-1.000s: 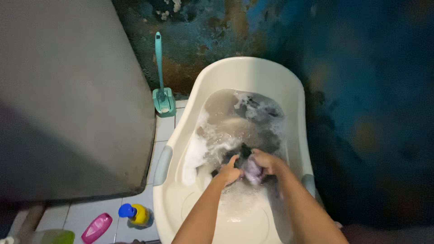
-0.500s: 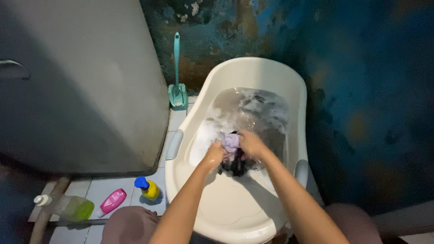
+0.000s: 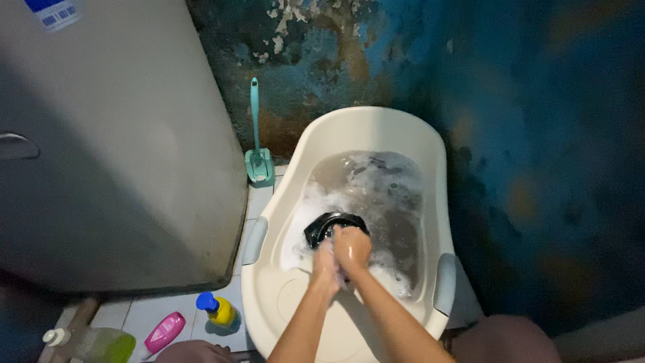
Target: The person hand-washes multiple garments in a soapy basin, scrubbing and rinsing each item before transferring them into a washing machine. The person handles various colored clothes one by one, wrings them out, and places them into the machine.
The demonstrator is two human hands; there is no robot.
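Observation:
A cream plastic tub [image 3: 376,124] stands on the floor, filled with soapy water and soaking clothes. Over its near half my left hand [image 3: 325,266] and my right hand [image 3: 352,246] are pressed together, both gripping a wet dark garment [image 3: 329,224] that bulges out just beyond the fingers. A bit of pale cloth shows between the hands. Foam floats around the garment.
A teal long-handled brush [image 3: 258,156] leans on the peeling blue wall left of the tub. A large grey door panel [image 3: 114,154] fills the left. On the white tiles at lower left stand a yellow bottle with blue cap [image 3: 218,310], a pink bottle [image 3: 164,332] and a green bottle [image 3: 101,345].
My hands have come closer together and slid toward the tub's near end, now rubbing a dark garment instead of the pale purple one. The view shifted slightly downward.

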